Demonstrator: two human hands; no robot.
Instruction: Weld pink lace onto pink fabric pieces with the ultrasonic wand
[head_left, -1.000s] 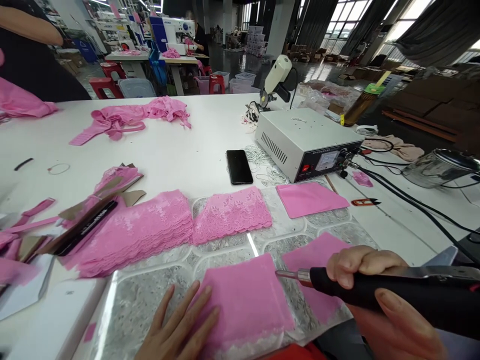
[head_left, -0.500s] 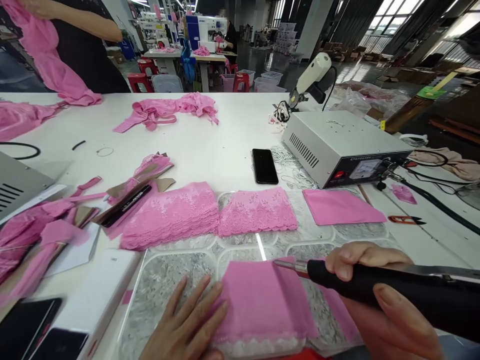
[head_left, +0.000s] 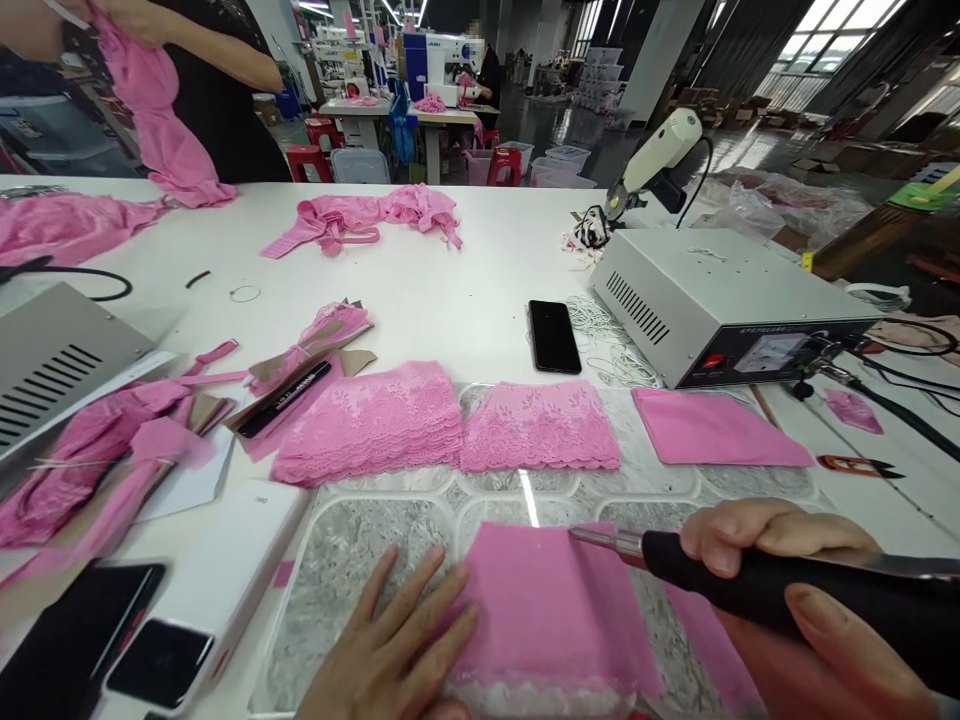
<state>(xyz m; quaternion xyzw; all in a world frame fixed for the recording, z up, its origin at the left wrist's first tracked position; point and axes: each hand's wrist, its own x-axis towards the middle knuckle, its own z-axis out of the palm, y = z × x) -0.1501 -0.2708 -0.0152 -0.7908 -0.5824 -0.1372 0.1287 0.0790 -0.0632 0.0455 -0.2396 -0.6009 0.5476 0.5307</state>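
My left hand (head_left: 386, 650) lies flat with fingers spread on the speckled glass work plate (head_left: 352, 545), its fingertips on the left edge of a pink fabric piece (head_left: 551, 605). My right hand (head_left: 799, 600) is wrapped round a black-handled cutting tool (head_left: 757, 585); the tool's metal tip sits at the fabric's top right corner. Under the tool lies a second pink piece (head_left: 709, 645), partly hidden by my hand. Two stacks of pink lace (head_left: 371, 420) (head_left: 540, 425) and a plain pink stack (head_left: 716, 428) lie beyond.
A grey control box (head_left: 720, 300) with cables stands at right, a black phone (head_left: 553, 335) beside it. Another grey box (head_left: 52, 360), pink scraps, cardboard and two phones (head_left: 112, 640) are at left. A person across the table holds a pink garment (head_left: 161, 120). Red snips (head_left: 855, 465) lie far right.
The view has swung left, so everything has shifted right in the frame. My hands keep their hold on the fabric and tool. The person opposite has lifted a pink garment.
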